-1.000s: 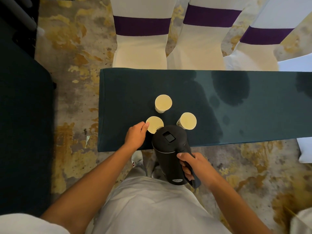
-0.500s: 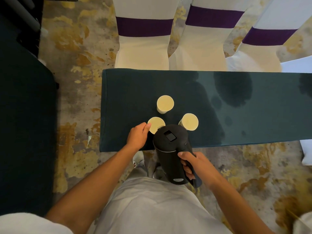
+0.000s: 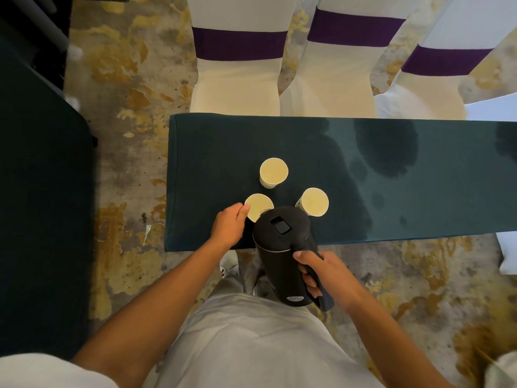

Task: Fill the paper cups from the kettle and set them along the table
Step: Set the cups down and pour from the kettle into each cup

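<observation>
Nearest, a pale grey shirt front (image 3: pixel 251 345) filling the bottom of the view, with both bare forearms reaching forward from it. Right hand (image 3: pixel 324 273) wrapped tight around the handle of a black electric kettle (image 3: pixel 282 247), fingers curled under, thumb across the top. Kettle matte black, tall and cylindrical, thin metallic ring below the lid, square release button on the lid, small label low on the body; tilted forward with its lid end over the near edge of the table and its spout above the nearest paper cup (image 3: pixel 258 207). Left hand (image 3: pixel 228 225) closed around that cup's left side, thumb tip touching the rim. Cup rim round, inside cream-coloured, partly hidden behind the kettle lid; liquid level impossible to judge. A second paper cup (image 3: pixel 314 202) just right of the kettle lid, some printing on its outer wall. A third paper cup (image 3: pixel 273 172) a little further back, upright, white wall visible below the rim. All three near the left end of a dark teal cloth-covered table (image 3: pixel 419 214), standing apart. Darker wet-looking patches (image 3: pixel 386 149) on the cloth to the right. Beyond the table, three white-covered chairs (image 3: pixel 237 79) with purple bands. Mottled gold and grey carpet (image 3: pixel 126 107) below.
</observation>
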Demonstrator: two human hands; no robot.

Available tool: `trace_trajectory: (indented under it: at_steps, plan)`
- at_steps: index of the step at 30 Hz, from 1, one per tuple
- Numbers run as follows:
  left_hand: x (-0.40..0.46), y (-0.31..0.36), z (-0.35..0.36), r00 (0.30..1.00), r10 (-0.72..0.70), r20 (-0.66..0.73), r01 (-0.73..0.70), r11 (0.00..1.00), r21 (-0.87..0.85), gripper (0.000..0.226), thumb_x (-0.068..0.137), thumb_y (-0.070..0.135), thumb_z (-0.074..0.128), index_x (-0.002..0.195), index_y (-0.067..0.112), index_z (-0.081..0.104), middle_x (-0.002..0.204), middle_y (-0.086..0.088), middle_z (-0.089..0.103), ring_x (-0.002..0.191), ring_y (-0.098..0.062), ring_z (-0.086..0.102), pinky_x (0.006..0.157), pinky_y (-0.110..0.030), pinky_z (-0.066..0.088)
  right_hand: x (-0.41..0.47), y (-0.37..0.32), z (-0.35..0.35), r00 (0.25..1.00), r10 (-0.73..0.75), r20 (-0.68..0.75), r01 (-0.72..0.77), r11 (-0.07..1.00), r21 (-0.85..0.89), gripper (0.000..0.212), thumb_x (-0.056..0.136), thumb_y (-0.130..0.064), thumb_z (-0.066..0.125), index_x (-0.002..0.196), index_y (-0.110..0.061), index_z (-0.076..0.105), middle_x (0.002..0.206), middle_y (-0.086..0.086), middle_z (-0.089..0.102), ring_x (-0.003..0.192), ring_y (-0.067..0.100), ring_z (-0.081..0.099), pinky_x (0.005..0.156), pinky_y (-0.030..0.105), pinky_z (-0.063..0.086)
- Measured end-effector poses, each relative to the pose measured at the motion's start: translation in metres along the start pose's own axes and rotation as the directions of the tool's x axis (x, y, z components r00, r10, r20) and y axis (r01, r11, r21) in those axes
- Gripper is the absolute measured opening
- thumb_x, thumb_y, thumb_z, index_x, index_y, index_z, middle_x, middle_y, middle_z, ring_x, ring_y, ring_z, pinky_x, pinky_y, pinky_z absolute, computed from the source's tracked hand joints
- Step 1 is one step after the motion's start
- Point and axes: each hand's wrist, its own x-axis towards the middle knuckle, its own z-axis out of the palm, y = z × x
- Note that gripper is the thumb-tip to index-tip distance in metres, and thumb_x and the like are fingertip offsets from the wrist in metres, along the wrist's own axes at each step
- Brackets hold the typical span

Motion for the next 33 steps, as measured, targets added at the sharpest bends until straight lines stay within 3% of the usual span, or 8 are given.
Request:
trace_trajectory:
  at_steps: [7,13,20,25,30,33]
  plan:
    - [-0.002,0.002,-0.001,1.0,-0.013,0.006,0.013,1.0,-0.019,0.046,0.106,0.041,0.041,0.081,0.005,0.055,0.075,-0.014,0.059,0.067,-0.026,0.055,0.071,-0.055,0.052,0.0,0.0,0.0,1.0,0.0,-0.006,0.0,1.0,-0.014,0.046,0.095,-0.047,0.061,0.055,-0.025,0.056,0.054,0.004,0.053,0.046,0.014,0.047,0.051,0.025,0.042]
    - [-0.003,0.004,0.0,0.999,-0.037,0.011,0.038,0.997,-0.061,0.043,0.107,0.04,0.041,0.077,0.01,0.051,0.074,-0.013,0.057,0.065,-0.025,0.055,0.068,-0.053,0.053,-0.001,-0.001,0.001,0.999,0.013,-0.032,-0.013,1.0,-0.016,0.045,0.098,-0.042,0.061,0.06,-0.019,0.053,0.054,0.005,0.051,0.046,0.016,0.046,0.051,0.027,0.04]
    - [-0.002,0.005,0.001,0.996,-0.078,0.04,0.083,0.986,-0.142,0.041,0.107,0.038,0.042,0.077,0.011,0.051,0.073,-0.012,0.055,0.065,-0.025,0.053,0.061,-0.04,0.049,0.002,-0.002,0.001,0.998,0.045,-0.035,-0.045,0.999,-0.011,0.044,0.095,-0.046,0.062,0.063,-0.017,0.053,0.055,0.005,0.051,0.045,0.016,0.045,0.049,0.026,0.039]
    - [-0.002,0.005,0.002,0.996,-0.075,0.043,0.081,0.984,-0.156,0.042,0.107,0.037,0.041,0.078,0.009,0.051,0.074,-0.014,0.054,0.066,-0.026,0.051,0.063,-0.043,0.049,0.005,-0.006,0.0,0.997,0.068,-0.036,-0.069,0.997,-0.023,0.044,0.073,-0.061,0.065,0.055,-0.022,0.054,0.055,0.006,0.05,0.045,0.018,0.043,0.048,0.027,0.038]
    - [-0.001,0.004,0.003,0.996,-0.075,0.042,0.081,0.983,-0.163,0.042,0.107,0.038,0.042,0.078,0.009,0.051,0.073,-0.012,0.054,0.067,-0.025,0.051,0.062,-0.043,0.05,0.007,-0.01,0.0,0.996,0.088,-0.032,-0.088,0.996,-0.009,0.045,0.068,-0.062,0.067,0.056,-0.02,0.055,0.057,0.008,0.049,0.046,0.017,0.042,0.049,0.028,0.035]
    - [-0.002,0.005,0.003,0.997,-0.074,0.035,0.079,0.986,-0.148,0.042,0.107,0.038,0.041,0.079,0.009,0.052,0.074,-0.013,0.055,0.067,-0.025,0.052,0.067,-0.052,0.054,0.008,-0.01,0.0,0.996,0.083,-0.029,-0.083,0.996,0.015,0.045,0.068,-0.06,0.068,0.054,-0.02,0.054,0.056,0.007,0.048,0.046,0.018,0.041,0.049,0.029,0.034]
